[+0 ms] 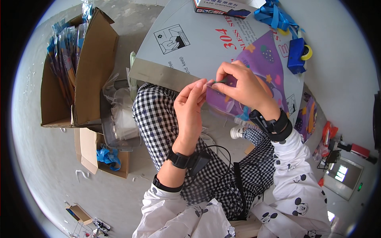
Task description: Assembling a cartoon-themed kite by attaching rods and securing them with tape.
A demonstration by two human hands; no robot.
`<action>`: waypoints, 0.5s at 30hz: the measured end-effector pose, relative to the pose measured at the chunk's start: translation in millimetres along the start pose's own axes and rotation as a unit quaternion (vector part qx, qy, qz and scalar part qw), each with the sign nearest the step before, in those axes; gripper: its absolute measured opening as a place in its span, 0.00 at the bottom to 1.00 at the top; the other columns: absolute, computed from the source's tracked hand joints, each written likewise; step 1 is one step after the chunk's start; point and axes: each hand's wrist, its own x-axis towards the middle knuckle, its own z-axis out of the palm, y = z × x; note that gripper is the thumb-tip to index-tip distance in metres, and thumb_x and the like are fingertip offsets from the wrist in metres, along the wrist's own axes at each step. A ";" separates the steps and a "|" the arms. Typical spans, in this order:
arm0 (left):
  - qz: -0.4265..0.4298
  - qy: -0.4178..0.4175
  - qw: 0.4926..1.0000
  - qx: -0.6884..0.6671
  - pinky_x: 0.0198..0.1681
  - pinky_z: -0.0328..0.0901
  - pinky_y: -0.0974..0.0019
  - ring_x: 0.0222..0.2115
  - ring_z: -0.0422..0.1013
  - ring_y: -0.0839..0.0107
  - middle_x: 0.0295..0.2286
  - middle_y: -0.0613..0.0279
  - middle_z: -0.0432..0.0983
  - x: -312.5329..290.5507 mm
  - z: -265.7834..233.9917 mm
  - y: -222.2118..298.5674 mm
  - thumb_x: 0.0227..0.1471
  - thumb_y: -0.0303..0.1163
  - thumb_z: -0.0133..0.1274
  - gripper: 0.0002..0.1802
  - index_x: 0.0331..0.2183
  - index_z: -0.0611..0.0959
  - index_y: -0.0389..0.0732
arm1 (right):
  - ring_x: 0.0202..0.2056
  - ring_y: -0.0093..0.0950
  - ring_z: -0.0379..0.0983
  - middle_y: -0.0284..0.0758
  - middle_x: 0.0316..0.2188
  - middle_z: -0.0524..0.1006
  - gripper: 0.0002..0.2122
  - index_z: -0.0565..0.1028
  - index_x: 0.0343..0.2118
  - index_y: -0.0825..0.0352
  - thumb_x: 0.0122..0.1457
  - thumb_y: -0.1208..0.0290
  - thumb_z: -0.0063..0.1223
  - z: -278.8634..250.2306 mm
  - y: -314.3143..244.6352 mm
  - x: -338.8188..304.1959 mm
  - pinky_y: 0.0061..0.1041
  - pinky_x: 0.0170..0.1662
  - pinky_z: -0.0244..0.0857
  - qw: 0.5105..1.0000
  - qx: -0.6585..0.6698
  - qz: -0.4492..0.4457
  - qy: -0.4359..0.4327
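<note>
A purple printed sheet point(256, 59) with stars, fruit and other coloured figures hangs over the near side of the table, its lower part above my lap. Thumb and fingers of my right hand point(247, 84) pinch it near its left edge. A small dark green bit shows by those fingertips; what it is, I cannot make out. My left hand point(189, 105) meets the same edge from the left, thumb and fingertips pressed together at the sheet's corner. The two hands' fingertips nearly touch.
The grey table top point(198, 35) bears a tape dispenser box point(222, 8), blue ribbons point(274, 16) and a blue tape dispenser point(295, 55). At left stand a cardboard box point(95, 67) of wrapped packages, a clear plastic bin point(123, 139) and a smaller carton point(87, 148) with blue ribbon.
</note>
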 end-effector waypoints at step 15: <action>-0.043 -0.128 0.977 -0.166 0.49 0.66 0.66 0.43 0.74 0.66 0.46 0.45 0.75 0.0 1.9 20.2 0.62 0.39 0.38 0.26 0.50 0.73 0.25 | 0.28 0.20 0.71 0.31 0.27 0.70 0.09 0.72 0.29 0.67 0.51 0.74 0.64 -12.2 -9.2 5.7 0.19 0.24 0.69 0.998 0.060 0.032 -0.018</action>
